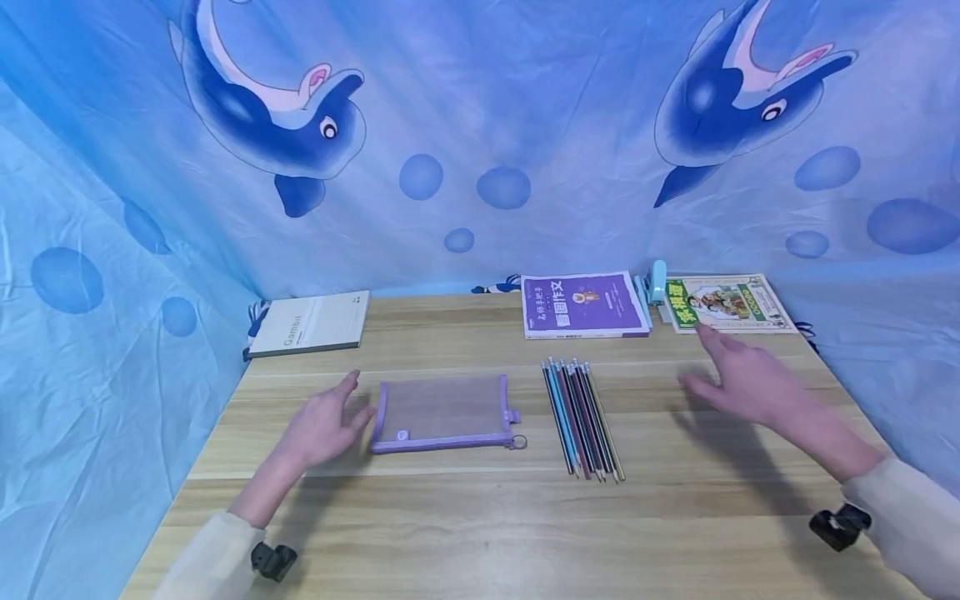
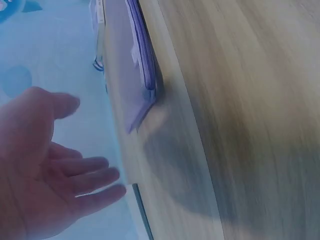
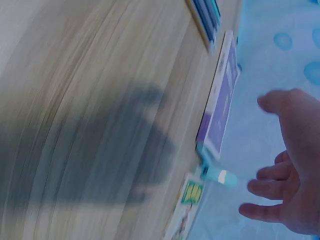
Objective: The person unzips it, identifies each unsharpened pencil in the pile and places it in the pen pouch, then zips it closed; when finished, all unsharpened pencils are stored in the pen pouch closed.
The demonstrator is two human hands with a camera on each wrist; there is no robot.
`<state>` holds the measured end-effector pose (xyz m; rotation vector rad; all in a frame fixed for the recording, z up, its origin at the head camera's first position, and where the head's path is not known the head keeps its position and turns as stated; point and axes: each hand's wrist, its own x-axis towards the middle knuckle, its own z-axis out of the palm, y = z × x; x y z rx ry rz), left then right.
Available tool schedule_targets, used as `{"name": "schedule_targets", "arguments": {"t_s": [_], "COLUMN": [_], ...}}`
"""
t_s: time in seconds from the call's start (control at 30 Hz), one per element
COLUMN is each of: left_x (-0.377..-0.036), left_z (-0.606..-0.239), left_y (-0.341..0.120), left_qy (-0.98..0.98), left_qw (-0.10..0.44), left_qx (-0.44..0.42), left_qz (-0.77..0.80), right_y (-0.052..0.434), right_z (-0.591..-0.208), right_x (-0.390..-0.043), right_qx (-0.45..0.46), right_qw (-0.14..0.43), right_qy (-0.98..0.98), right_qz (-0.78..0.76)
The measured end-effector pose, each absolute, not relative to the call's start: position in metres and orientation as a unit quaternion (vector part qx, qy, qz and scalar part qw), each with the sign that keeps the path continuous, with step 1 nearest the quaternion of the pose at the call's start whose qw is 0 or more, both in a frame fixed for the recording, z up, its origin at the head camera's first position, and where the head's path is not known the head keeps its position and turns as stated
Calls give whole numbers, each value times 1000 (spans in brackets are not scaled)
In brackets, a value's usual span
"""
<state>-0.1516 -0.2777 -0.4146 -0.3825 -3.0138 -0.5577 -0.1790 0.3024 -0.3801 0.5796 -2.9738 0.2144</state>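
Note:
A flat purple mesh pencil pouch (image 1: pixel 442 412) lies on the wooden table (image 1: pixel 480 517), its zip pull ring at the right end. My left hand (image 1: pixel 326 421) hovers just left of the pouch, fingers spread and empty; the left wrist view shows its open palm (image 2: pixel 45 170) near the pouch (image 2: pixel 137 65). A row of several pencils (image 1: pixel 582 417) lies right of the pouch. My right hand (image 1: pixel 738 379) floats open above the table, right of the pencils, holding nothing, and is also seen blurred (image 3: pixel 290 165).
A purple book (image 1: pixel 583 304), a light blue stapler (image 1: pixel 657 287) and a green picture book (image 1: pixel 723 302) lie along the back right. A grey notebook (image 1: pixel 311 323) sits back left. A blue dolphin-print cloth (image 1: pixel 480 142) surrounds the table.

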Motion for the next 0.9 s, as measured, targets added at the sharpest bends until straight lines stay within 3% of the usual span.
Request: {"name": "schedule_targets", "arguments": {"t_s": [0.17, 0.47, 0.7, 0.9], "left_x": [-154, -157, -159, -156], "left_z": [-419, -430, -436, -434], "left_y": [-271, -256, -246, -242], "left_qy": [-974, -964, -963, -963], "left_qw": [27, -38, -59, -80], "left_qx": [-103, -64, -52, -29], "left_qz": [-198, -256, -257, -256], "right_y": [270, 164, 93, 70], "right_z": [-392, -412, -420, -430], "right_x": [-185, -194, -199, -203], "right_qx": [217, 253, 208, 175], "right_qw": [54, -49, -149, -172], "right_qy": [-964, -895, -887, -899], "right_qz": [148, 365, 385, 363]}}
